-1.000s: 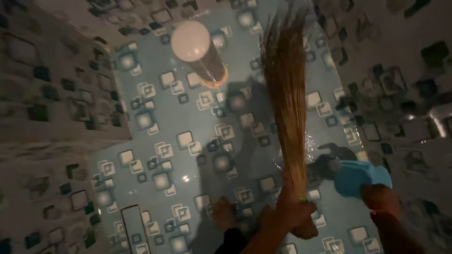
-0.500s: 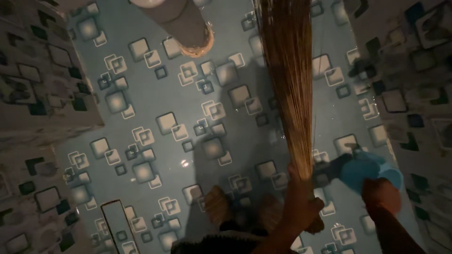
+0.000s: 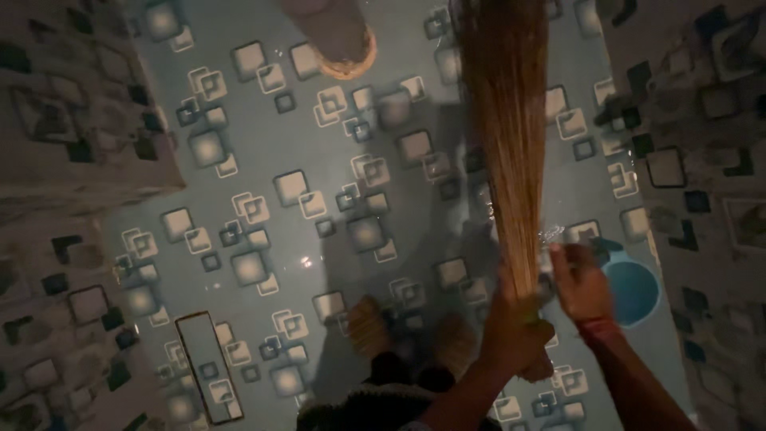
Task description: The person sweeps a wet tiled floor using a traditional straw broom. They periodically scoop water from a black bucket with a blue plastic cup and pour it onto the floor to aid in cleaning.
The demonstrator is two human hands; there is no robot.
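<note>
Hands close together: left hand (image 3: 517,335) clamped on broom (image 3: 511,152) base, bristles running straight ahead over wet tiled floor (image 3: 303,199). Right hand (image 3: 582,283) open w/ fingers spread beside broom, blue mug (image 3: 634,291) just right.

We see wet blue tiled floor (image 3: 263,120) with square pattern; blue mug (image 3: 634,291) resting on it, pipe base (image 3: 345,56) standing, our bare feet (image 3: 369,326) planted.
</note>
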